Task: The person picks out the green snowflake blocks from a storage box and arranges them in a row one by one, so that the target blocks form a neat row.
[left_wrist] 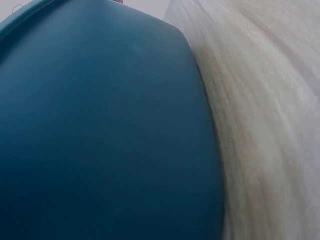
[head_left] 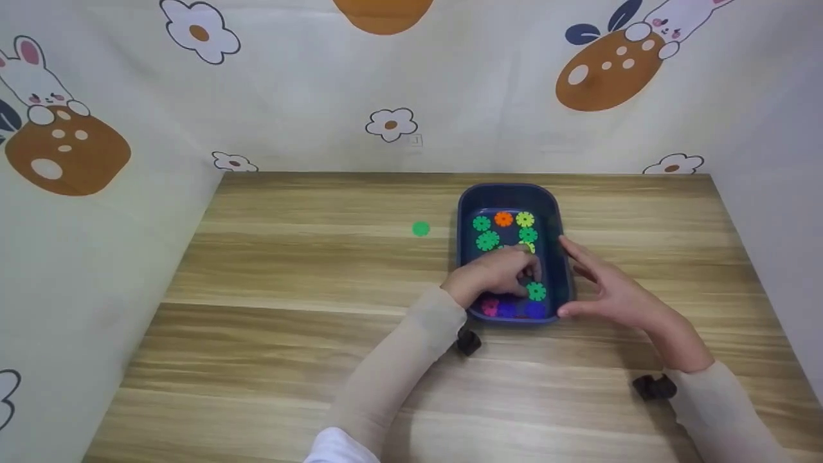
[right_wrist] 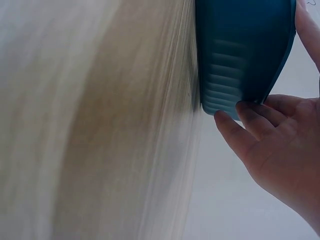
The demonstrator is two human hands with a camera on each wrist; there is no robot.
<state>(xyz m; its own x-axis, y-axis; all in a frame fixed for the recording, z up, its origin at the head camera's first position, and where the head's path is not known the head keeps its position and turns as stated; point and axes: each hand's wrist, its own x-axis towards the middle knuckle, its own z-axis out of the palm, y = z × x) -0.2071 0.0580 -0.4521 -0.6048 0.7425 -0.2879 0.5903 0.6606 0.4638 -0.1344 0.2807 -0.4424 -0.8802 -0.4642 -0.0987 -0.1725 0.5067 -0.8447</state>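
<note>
My left hand point(head_left: 505, 269) reaches over the left rim into a dark blue tray point(head_left: 514, 190), its fingers bent downward. Thumb and fingertips meet at the edge of a green snowflake disc point(head_left: 536, 291) and pinch it. Beyond the hand lie green discs point(head_left: 488, 240), an orange disc point(head_left: 503, 219) and a yellow disc point(head_left: 525, 219); a pink disc point(head_left: 490, 307) and blue discs point(head_left: 534, 310) sit at the tray's near end. My right hand point(head_left: 611, 292) touches the tray's right outer side with spread fingers and thumb. The left wrist view shows mostly the tray's outer wall point(left_wrist: 110, 120).
On the wood-grain table point(head_left: 308, 257), a single green disc point(head_left: 420, 229) lies left of the tray. A patterned cloth wall point(head_left: 308, 103) rises behind the table. Black wrist devices point(head_left: 654, 387) hang by both sleeves.
</note>
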